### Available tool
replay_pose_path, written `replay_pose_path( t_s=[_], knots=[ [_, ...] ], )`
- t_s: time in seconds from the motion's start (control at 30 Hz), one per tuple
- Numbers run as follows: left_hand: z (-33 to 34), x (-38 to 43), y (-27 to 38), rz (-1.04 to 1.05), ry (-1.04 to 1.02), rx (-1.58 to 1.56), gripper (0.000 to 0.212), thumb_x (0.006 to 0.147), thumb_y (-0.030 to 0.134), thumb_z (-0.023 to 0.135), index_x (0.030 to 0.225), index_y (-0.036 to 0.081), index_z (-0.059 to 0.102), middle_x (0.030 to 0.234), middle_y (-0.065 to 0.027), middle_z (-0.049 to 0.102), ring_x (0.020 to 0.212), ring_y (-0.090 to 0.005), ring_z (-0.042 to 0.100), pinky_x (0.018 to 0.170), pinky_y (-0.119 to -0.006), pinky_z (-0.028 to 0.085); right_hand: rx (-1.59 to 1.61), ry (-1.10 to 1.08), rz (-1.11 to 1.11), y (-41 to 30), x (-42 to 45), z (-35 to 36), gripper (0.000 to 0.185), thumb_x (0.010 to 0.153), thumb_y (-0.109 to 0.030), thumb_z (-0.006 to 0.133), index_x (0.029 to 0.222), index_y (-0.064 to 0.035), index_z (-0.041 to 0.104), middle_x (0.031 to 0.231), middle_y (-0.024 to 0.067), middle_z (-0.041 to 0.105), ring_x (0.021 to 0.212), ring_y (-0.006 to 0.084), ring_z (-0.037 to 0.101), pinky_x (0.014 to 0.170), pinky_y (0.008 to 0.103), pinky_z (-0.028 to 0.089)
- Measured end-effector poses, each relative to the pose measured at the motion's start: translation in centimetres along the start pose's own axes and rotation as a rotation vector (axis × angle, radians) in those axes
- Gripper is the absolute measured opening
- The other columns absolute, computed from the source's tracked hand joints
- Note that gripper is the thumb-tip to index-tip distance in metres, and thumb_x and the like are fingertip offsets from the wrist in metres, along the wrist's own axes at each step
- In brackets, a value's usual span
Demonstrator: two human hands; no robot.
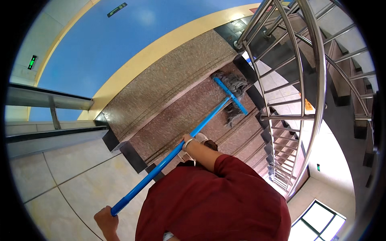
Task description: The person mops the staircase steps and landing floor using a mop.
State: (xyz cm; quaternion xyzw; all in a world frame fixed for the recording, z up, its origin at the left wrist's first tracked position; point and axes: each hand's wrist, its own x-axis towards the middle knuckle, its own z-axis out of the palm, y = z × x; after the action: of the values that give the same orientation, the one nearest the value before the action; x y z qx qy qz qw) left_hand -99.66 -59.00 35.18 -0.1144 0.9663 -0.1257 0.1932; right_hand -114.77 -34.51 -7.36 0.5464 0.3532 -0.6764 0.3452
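A flat mop with a blue handle (159, 167) runs slantwise across the view. My left hand (107, 219) is closed around the handle's lower-left end. Farther along the shaft, my right hand (188, 141), with a bangle on the wrist, grips it. The mop's blue crossbar (230, 95) and its grey string strands (236, 84) lie on a reddish-brown stone stair tread (178, 113), near the side with the railing. Light-coloured shoes (201, 138) show partly below my right forearm and red top.
A stainless-steel stair railing (320, 75) curves along the right, with more steps (241, 144) descending beside it. A higher step (169, 75) borders the blue-and-cream wall (120, 45). Pale wall tiles (84, 180) fill the lower left.
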Motion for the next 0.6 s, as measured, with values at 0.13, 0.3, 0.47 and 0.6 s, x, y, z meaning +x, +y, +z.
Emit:
replay_pose_path(
  t_s=[0.13, 0.3, 0.47, 0.6],
  knots=[
    [-1.2, 1.9, 6.6, 0.025, -0.015, -0.052, 0.012, 0.049, 0.004, 0.055, 0.051, 0.006, 0.044, 0.049, -0.0098, 0.047, 0.046, -0.0279, 0.048, 0.043, -0.034, 0.037, -0.168, 0.117, 0.062, -8.4, -0.7, -3.9, 0.023, 0.064, -0.013, 0.04, 0.044, -0.0022, 0.04, 0.045, 0.0113, 0.041, 0.037, 0.0228, 0.036, 0.036, 0.0339, 0.029],
    [-2.1, 5.1, 13.1, 0.123, -0.01, -0.058, 0.016, 0.051, 0.005, 0.056, 0.054, 0.007, 0.041, 0.05, -0.0087, 0.046, 0.045, -0.0274, 0.047, 0.042, -0.035, 0.036, -0.035, 0.199, -0.05, -15.6, -0.9, -6.8, 0.028, 0.069, -0.015, 0.038, 0.044, -0.0018, 0.042, 0.044, 0.0119, 0.041, 0.035, 0.0225, 0.037, 0.035, 0.0357, 0.029],
    [-2.6, 6.6, 16.8, 0.143, 0.028, -0.104, 0.016, 0.051, 0.005, 0.056, 0.054, 0.007, 0.041, 0.049, -0.0085, 0.045, 0.044, -0.027, 0.046, 0.041, -0.035, 0.035, -0.375, 0.085, -0.171, -21.0, -2.8, -10.1, 0.024, 0.067, -0.018, 0.044, 0.053, 0.0007, 0.05, 0.051, 0.0154, 0.046, 0.042, 0.0268, 0.043, 0.036, 0.0387, 0.034],
    [-2.6, 7.3, 18.3, 0.161, 0.07, -0.101, 0.016, 0.051, 0.005, 0.057, 0.054, 0.007, 0.041, 0.05, -0.0077, 0.045, 0.043, -0.0257, 0.046, 0.04, -0.034, 0.035, -0.37, 0.049, -0.197, -21.9, 0.8, -13.6, 0.025, 0.067, -0.018, 0.043, 0.049, -0.0012, 0.047, 0.046, 0.0131, 0.043, 0.036, 0.0247, 0.038, 0.033, 0.0377, 0.03]
  ],
)
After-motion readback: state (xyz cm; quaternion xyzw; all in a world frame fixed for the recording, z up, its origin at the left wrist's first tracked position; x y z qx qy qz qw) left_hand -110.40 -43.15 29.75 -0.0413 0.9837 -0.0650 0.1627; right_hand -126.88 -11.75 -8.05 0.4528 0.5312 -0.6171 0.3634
